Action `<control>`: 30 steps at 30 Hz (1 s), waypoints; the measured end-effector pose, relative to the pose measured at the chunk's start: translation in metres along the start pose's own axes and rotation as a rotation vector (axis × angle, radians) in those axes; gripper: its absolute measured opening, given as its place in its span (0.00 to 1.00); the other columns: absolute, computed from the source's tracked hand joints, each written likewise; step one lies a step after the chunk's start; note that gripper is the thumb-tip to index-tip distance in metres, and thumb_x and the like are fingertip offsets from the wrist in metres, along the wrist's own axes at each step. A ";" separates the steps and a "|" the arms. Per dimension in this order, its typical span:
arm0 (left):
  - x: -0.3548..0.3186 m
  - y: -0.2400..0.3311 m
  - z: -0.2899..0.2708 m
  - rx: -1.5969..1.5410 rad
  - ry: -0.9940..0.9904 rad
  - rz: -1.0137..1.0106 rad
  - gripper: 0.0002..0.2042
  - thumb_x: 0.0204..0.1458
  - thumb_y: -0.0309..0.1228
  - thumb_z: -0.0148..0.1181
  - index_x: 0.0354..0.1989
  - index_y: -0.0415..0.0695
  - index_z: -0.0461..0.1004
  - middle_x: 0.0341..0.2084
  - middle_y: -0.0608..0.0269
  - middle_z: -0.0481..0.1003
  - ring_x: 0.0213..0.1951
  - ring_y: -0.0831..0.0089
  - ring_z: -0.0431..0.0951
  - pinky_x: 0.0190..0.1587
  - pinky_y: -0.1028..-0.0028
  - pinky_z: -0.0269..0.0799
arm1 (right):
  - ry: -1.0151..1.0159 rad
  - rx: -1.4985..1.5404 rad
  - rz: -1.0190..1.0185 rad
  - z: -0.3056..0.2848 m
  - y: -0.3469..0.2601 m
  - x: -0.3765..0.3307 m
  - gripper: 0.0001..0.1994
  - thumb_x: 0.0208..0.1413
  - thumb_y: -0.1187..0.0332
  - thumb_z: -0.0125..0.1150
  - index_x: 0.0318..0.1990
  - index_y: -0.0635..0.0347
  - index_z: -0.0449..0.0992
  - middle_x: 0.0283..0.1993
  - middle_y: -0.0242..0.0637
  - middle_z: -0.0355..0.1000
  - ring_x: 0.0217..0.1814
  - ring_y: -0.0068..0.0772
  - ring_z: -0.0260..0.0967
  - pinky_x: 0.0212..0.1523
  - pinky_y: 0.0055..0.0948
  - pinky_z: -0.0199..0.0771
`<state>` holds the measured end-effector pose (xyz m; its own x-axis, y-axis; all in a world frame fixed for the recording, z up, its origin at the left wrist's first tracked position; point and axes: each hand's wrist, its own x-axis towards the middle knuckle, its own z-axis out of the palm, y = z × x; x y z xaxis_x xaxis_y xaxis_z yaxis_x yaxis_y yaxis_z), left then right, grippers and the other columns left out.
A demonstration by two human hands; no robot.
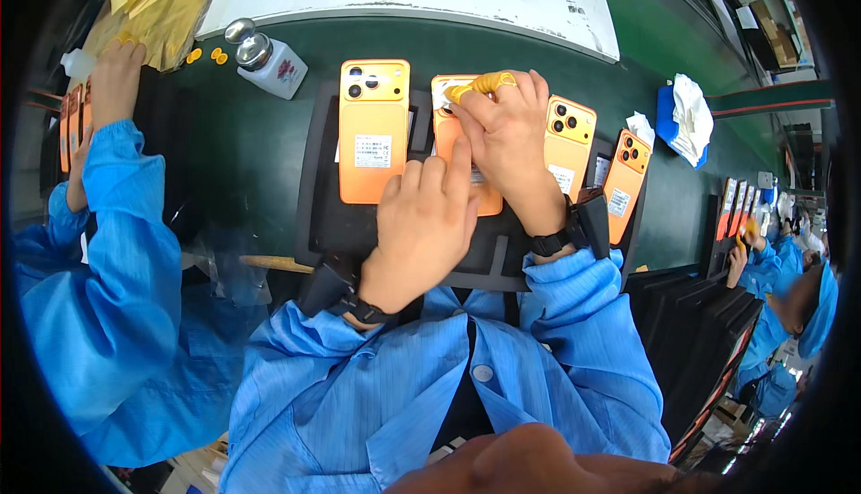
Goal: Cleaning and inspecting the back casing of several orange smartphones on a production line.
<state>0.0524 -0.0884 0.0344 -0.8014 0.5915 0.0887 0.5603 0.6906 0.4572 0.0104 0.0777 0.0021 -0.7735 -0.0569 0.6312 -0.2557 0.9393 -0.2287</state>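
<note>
Pinching a white wipe (pixel 441 92) with the right hand (pixel 508 126), apparently between thumb and yellow finger cots (pixel 492 82), and pressing it onto the camera end of the middle orange smartphone (pixel 489 201). With the left hand (pixel 423 223), touching the back of the same phone with an extended index finger; impossible to tell from above about any firmer hold. Lying back-up on a black tray (pixel 314 180), between the left orange smartphone (pixel 375 117) and the inner right orange smartphone (pixel 570 142). Likely to skid or twist under hard sideways rubbing if only lightly braced by that finger. Possibly scratched around the lenses by any grit caught in the wipe. Farther out, close to the outer right orange smartphone (pixel 630 176), a black wrist module (pixel 589 222): liable to nudge it on a careless swing of the forearm. Beyond the tray, a white pump bottle (pixel 278 70) with metal top: perhaps prone to spilling if knocked by a sleeve; well apart from both hands.
</note>
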 end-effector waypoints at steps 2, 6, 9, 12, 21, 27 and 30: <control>-0.017 -0.003 0.017 0.026 0.059 0.109 0.30 0.50 0.37 0.67 0.62 0.42 0.69 0.53 0.46 0.71 0.54 0.49 0.71 0.52 0.54 0.71 | 0.007 -0.014 -0.017 0.000 -0.001 0.000 0.02 0.46 0.69 0.67 0.29 0.50 0.82 0.31 0.37 0.70 0.44 0.46 0.68 0.59 0.61 0.63; -0.030 -0.006 0.026 -0.006 0.032 0.240 0.29 0.51 0.40 0.67 0.61 0.43 0.72 0.67 0.47 0.62 0.67 0.36 0.57 0.63 0.41 0.61 | -0.045 -0.130 0.098 -0.018 -0.004 -0.012 0.02 0.45 0.69 0.68 0.28 0.51 0.82 0.30 0.37 0.70 0.43 0.46 0.68 0.58 0.59 0.64; -0.030 -0.004 0.026 -0.004 0.029 0.242 0.27 0.51 0.39 0.66 0.60 0.45 0.73 0.66 0.50 0.63 0.67 0.35 0.58 0.63 0.41 0.61 | -0.098 -0.119 0.126 -0.016 -0.011 -0.018 0.02 0.45 0.69 0.68 0.28 0.51 0.83 0.30 0.36 0.71 0.43 0.45 0.68 0.58 0.59 0.64; -0.032 -0.004 0.026 -0.005 -0.022 0.241 0.26 0.52 0.38 0.66 0.60 0.45 0.73 0.66 0.51 0.64 0.68 0.36 0.58 0.63 0.41 0.61 | -0.023 -0.092 -0.036 0.000 -0.023 -0.003 0.02 0.46 0.68 0.67 0.29 0.50 0.83 0.30 0.35 0.72 0.44 0.44 0.69 0.58 0.60 0.62; -0.027 -0.006 0.024 -0.034 0.021 0.258 0.25 0.51 0.38 0.66 0.58 0.44 0.75 0.66 0.51 0.64 0.67 0.36 0.58 0.62 0.44 0.63 | -0.007 -0.244 0.036 -0.014 0.000 -0.022 0.03 0.45 0.68 0.67 0.28 0.54 0.80 0.31 0.37 0.71 0.43 0.45 0.68 0.57 0.60 0.65; -0.031 -0.009 0.027 -0.027 0.006 0.258 0.26 0.50 0.37 0.67 0.58 0.44 0.75 0.65 0.51 0.65 0.67 0.36 0.58 0.61 0.45 0.63 | -0.016 -0.169 -0.064 0.008 -0.013 0.011 0.03 0.47 0.68 0.66 0.25 0.53 0.79 0.29 0.35 0.70 0.43 0.44 0.68 0.58 0.58 0.63; -0.031 -0.012 0.026 -0.042 0.040 0.255 0.26 0.50 0.37 0.67 0.59 0.44 0.75 0.66 0.51 0.64 0.68 0.36 0.57 0.61 0.46 0.65 | 0.097 -0.186 0.027 0.004 0.007 0.018 0.05 0.50 0.68 0.66 0.24 0.54 0.79 0.27 0.36 0.70 0.40 0.45 0.67 0.51 0.51 0.63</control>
<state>0.0762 -0.1043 0.0032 -0.6435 0.7269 0.2398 0.7368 0.5032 0.4516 -0.0074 0.0823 0.0086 -0.7165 -0.0067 0.6976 -0.1175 0.9868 -0.1111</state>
